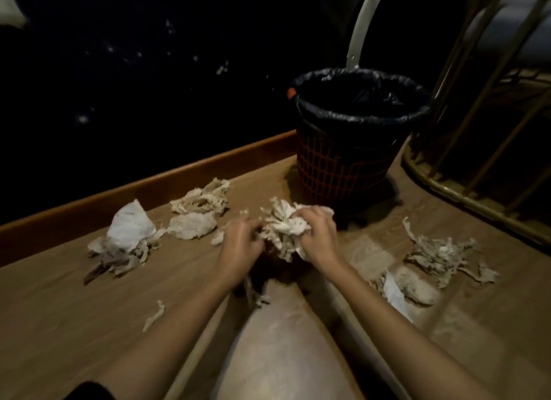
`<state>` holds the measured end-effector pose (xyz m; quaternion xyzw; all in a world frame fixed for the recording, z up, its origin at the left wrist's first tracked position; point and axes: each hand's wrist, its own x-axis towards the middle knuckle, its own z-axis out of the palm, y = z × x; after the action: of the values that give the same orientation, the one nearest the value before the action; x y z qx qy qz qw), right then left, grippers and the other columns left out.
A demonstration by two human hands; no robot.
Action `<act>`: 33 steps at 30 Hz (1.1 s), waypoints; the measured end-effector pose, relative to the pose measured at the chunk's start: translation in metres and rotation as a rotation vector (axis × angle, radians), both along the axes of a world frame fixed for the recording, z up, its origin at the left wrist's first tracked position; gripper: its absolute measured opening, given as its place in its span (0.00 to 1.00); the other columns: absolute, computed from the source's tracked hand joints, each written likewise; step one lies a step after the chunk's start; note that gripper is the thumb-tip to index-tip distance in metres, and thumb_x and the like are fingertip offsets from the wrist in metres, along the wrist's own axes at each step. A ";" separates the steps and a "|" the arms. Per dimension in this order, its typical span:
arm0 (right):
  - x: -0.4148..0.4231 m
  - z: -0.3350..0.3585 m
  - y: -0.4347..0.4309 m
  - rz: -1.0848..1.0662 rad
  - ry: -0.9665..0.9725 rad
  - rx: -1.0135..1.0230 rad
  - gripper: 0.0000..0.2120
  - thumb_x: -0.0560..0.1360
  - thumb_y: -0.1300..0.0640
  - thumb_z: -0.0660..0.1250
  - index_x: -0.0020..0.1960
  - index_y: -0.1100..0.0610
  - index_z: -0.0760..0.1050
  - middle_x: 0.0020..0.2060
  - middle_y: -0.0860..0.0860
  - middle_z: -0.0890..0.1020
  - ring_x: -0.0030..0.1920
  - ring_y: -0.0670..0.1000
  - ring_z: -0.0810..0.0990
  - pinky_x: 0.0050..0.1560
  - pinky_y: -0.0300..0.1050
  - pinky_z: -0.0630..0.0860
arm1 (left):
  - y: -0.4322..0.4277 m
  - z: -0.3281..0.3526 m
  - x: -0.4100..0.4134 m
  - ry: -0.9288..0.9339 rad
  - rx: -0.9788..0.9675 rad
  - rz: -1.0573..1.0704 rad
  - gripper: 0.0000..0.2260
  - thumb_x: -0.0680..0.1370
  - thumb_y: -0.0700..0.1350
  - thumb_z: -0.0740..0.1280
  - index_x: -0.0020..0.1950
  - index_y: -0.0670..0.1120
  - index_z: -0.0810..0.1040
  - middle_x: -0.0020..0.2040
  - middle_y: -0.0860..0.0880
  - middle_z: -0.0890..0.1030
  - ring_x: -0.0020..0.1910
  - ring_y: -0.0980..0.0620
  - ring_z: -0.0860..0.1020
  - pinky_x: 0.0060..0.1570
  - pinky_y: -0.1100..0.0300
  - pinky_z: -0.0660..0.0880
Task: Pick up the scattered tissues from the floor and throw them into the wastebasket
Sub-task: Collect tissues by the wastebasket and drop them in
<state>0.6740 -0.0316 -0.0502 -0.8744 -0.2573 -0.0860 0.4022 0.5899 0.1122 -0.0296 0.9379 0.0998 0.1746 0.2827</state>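
A crumpled bunch of white tissues (283, 225) is gathered between both hands, just above the wooden floor. My left hand (240, 246) closes on its left side and my right hand (317, 235) grips its right side. The wastebasket (351, 161), orange mesh lined with a black bag, stands upright just beyond my hands, its mouth open. More tissues lie scattered: a pile (199, 209) to the left, a white sheet with scraps (128, 235) farther left, shredded pieces (441, 256) to the right and a wad (402, 289) by my right forearm.
A wooden skirting board (149, 188) runs along a dark wall behind the tissues. A metal-framed chair or stand (477, 173) rises at the right, close to the basket. A small scrap (153, 314) lies near my left forearm. My knee (283, 340) fills the bottom centre.
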 end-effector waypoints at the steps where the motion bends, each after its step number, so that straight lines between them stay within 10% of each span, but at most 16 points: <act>1: 0.009 0.027 -0.002 0.002 -0.066 0.052 0.18 0.65 0.67 0.59 0.52 0.59 0.78 0.51 0.58 0.79 0.54 0.59 0.75 0.54 0.50 0.71 | 0.000 0.026 0.016 -0.072 0.032 -0.036 0.09 0.69 0.33 0.67 0.46 0.43 0.81 0.42 0.43 0.79 0.43 0.47 0.76 0.43 0.54 0.72; 14: 0.170 0.263 -0.064 -0.288 -0.246 0.178 0.10 0.67 0.66 0.62 0.46 0.59 0.77 0.44 0.60 0.81 0.48 0.60 0.78 0.46 0.48 0.73 | -0.064 0.258 0.213 -0.496 0.163 -0.273 0.09 0.68 0.37 0.68 0.47 0.41 0.81 0.44 0.41 0.79 0.43 0.47 0.75 0.40 0.63 0.64; 20: 0.209 0.237 -0.058 -0.299 -0.118 0.188 0.08 0.68 0.64 0.63 0.47 0.59 0.76 0.46 0.61 0.81 0.49 0.61 0.79 0.48 0.53 0.77 | -0.060 0.233 0.255 -0.386 0.177 -0.348 0.12 0.70 0.35 0.65 0.52 0.43 0.79 0.49 0.39 0.79 0.50 0.42 0.78 0.49 0.57 0.72; 25: 0.213 0.189 -0.053 -0.195 0.167 -0.264 0.20 0.71 0.55 0.68 0.62 0.55 0.73 0.59 0.59 0.78 0.59 0.60 0.76 0.56 0.50 0.74 | -0.051 0.176 0.255 0.088 0.270 -0.352 0.20 0.71 0.36 0.65 0.62 0.47 0.75 0.60 0.43 0.80 0.61 0.44 0.76 0.60 0.54 0.73; 33: 0.163 0.198 -0.073 -0.313 -0.031 0.195 0.13 0.70 0.62 0.71 0.53 0.53 0.79 0.47 0.53 0.82 0.49 0.51 0.81 0.50 0.47 0.80 | -0.068 0.168 0.200 -0.468 0.171 -0.271 0.13 0.71 0.33 0.64 0.52 0.44 0.79 0.47 0.44 0.80 0.49 0.48 0.77 0.51 0.55 0.74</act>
<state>0.8373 -0.1051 0.1475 -0.8591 -0.1149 -0.1855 0.4629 0.7902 0.0441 0.1388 0.8974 -0.1095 0.3547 0.2385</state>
